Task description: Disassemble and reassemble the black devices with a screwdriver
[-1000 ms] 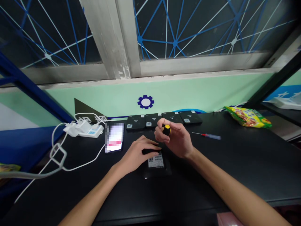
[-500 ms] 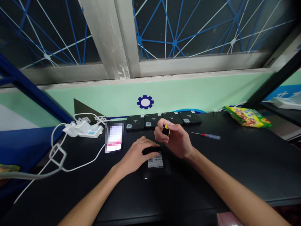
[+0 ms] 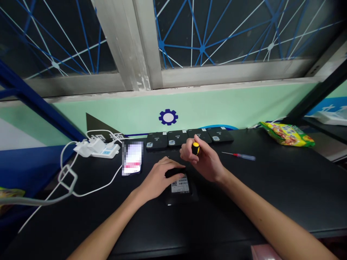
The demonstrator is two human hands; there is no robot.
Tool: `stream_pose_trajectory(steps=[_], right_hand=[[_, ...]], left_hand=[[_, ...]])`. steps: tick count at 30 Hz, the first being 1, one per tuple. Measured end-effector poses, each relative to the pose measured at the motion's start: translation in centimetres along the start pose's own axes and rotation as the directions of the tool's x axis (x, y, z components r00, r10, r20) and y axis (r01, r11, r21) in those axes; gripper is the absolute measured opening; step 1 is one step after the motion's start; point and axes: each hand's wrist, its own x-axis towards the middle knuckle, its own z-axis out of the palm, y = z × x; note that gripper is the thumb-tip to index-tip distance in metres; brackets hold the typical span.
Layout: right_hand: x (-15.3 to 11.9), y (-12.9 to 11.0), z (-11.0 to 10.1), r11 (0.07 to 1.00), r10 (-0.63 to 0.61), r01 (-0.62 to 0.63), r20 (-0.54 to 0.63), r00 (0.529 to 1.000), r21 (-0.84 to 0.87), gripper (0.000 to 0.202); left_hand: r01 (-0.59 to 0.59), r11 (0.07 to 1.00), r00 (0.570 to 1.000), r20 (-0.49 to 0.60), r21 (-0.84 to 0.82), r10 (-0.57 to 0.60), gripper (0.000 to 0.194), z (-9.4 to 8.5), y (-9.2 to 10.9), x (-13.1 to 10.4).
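A flat black box (image 3: 193,198) with a white printed label (image 3: 180,185) lies on the desk in front of me. My left hand (image 3: 162,177) grips it by the far left part, with thumb and fingers bent over its edge. Above the box's far right side, my right hand (image 3: 202,159) is closed round a stubby screwdriver (image 3: 195,148) with a yellow and black handle. The handle's end points up towards me; its shaft and tip are hidden by the hand.
Several similar black boxes (image 3: 156,141) stand in a row along the wall. A lit phone (image 3: 132,159) lies left, beside a white power strip (image 3: 105,151) with cables. To the right are a clear-handled screwdriver (image 3: 244,156) and a yellow-green snack bag (image 3: 288,135).
My right hand has turned, tipping the yellow end of the screwdriver handle more upright and towards me. My left hand and the box have stayed in place.
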Motion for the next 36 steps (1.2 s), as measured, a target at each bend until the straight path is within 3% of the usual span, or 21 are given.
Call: stream_pose_trajectory(steps=[16, 24, 36], right_hand=[[-0.2, -0.4, 0.5, 0.986, 0.031, -0.024, -0.040, 0.999, 0.166, 0.057], [0.1, -1.0, 0.3, 0.986, 0.018, 0.004, -0.131, 0.991, 0.167, 0.054], [0.3, -0.5, 0.1, 0.998, 0.014, -0.007, -0.108, 0.994, 0.062, 0.047]], left_hand=[[-0.042, 0.997, 0.998, -0.044, -0.064, 0.039, 0.009, 0.0, -0.1, 0.1], [0.000, 1.000, 0.993, -0.117, -0.018, -0.002, 0.011, -0.7, -0.3, 0.2], [0.094, 0.996, 0.959, -0.269, -0.012, -0.094, 0.016, -0.6, -1.4, 0.2]])
